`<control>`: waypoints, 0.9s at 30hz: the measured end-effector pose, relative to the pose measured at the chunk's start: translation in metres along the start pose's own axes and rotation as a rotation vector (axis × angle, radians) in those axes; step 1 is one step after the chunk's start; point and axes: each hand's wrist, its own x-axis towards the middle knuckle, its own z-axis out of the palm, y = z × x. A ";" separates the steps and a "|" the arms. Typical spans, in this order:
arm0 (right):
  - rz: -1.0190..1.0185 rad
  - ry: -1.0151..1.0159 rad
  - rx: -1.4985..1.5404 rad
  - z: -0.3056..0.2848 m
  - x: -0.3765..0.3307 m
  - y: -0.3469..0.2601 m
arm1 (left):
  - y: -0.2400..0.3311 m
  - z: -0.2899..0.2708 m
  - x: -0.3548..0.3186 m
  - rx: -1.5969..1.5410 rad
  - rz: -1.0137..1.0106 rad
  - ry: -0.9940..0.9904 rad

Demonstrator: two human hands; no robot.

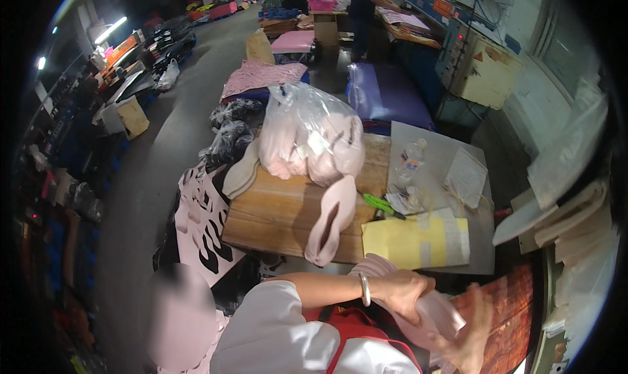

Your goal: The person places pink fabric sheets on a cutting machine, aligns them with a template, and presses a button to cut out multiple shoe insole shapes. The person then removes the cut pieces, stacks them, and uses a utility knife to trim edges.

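Observation:
My left hand (pixel 400 291), with a bangle on its wrist, is closed around a bundle of pale pink sole-shaped foam pieces (pixel 374 267) held low in front of me. At the bundle's lower right end is my right hand (pixel 472 338), fingers stretched out and slightly smeared by motion; its palm side is near or against the pieces. Beyond them, on a wooden board (pixel 275 207), lies a curved stack of similar pink pieces (pixel 333 218). Behind it stands a clear plastic bag (pixel 314 129) filled with pink pieces. A paler stack (pixel 242 172) leans by the board's left edge.
Right of the board lie a green-handled cutting tool (pixel 381 204), a yellow sheet (pixel 412 241) with grey tape, and a plastic bottle (pixel 412 158). A pink sheet with cut-out holes (pixel 204 220) hangs at the left. Purple sheets (pixel 387 96) and a person (pixel 362 17) are farther back.

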 end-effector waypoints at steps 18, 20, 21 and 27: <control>0.981 -0.148 1.314 0.144 -0.001 -0.032 | -0.135 -0.061 -0.020 -0.366 0.172 0.625; 0.906 -0.061 1.519 0.151 0.004 -0.029 | -0.161 -0.092 -0.054 -0.344 -0.047 0.821; 0.919 -0.008 1.537 0.157 0.007 -0.028 | -0.171 -0.103 -0.074 -0.315 -0.144 0.868; 0.849 0.173 1.688 0.225 0.046 -0.018 | -0.208 -0.102 -0.153 -0.417 -0.422 0.880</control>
